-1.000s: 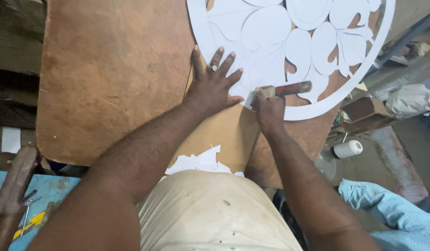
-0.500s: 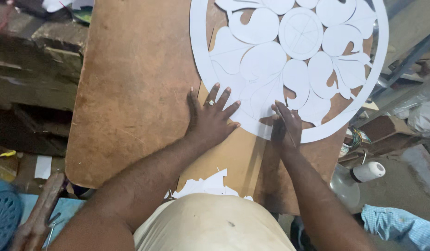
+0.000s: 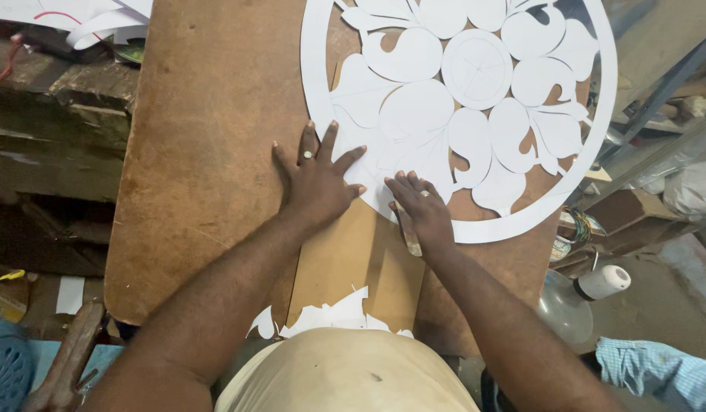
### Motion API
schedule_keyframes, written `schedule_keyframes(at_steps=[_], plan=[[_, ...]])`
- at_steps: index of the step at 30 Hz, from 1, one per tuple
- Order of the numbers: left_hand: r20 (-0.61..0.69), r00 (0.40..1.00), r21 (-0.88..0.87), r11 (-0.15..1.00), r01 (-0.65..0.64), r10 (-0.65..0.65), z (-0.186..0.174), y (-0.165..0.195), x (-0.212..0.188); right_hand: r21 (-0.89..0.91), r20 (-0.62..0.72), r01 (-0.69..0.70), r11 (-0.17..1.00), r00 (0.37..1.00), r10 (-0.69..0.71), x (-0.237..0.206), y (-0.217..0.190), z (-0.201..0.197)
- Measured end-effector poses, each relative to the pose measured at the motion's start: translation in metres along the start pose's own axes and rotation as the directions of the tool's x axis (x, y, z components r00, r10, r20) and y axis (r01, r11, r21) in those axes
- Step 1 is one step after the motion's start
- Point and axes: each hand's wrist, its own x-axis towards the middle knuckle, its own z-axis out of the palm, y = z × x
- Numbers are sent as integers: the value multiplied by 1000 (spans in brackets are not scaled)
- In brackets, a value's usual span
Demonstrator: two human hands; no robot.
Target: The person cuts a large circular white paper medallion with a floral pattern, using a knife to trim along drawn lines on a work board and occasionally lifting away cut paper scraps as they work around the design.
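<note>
From the head view, I see my left hand [image 3: 316,183] spread flat, fingers splayed, pressing on the lower-left rim of the white paper cutout [image 3: 459,99], a round floral stencil lying on the brown bench [image 3: 208,152]. My right hand [image 3: 420,207] is closed around a cutting knife [image 3: 408,229], its handle running down under the palm, fingertips resting on the paper just beside the left hand. The cutout reaches up and to the right from both hands, its lower edge beneath them. White scraps [image 3: 330,314] lie at the bench's near edge. My worry: the thin bridges between petals could tear if the paper slips under the blade, and the left fingers sit close to the knife's path
</note>
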Motion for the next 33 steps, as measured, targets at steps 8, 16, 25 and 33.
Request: schedule_keyframes(at_steps=[8,16,25,33], plan=[[9,1000,-51,998,26,-26,-15,-21,28,-20,3,74,997,997,-74,13,-15,-2],[-8,997,47,996,-77,77,0,-31,28,207,-5,-11,978,1000,13,1,-10,19],[21,982,64,980,-189,188,12,-41,29,791,122,-363,493,883,454,31,1,43],[-2,976,63,974,-216,216,32,-48,37,564,131,-476,674,858,496,60,-16,37]])
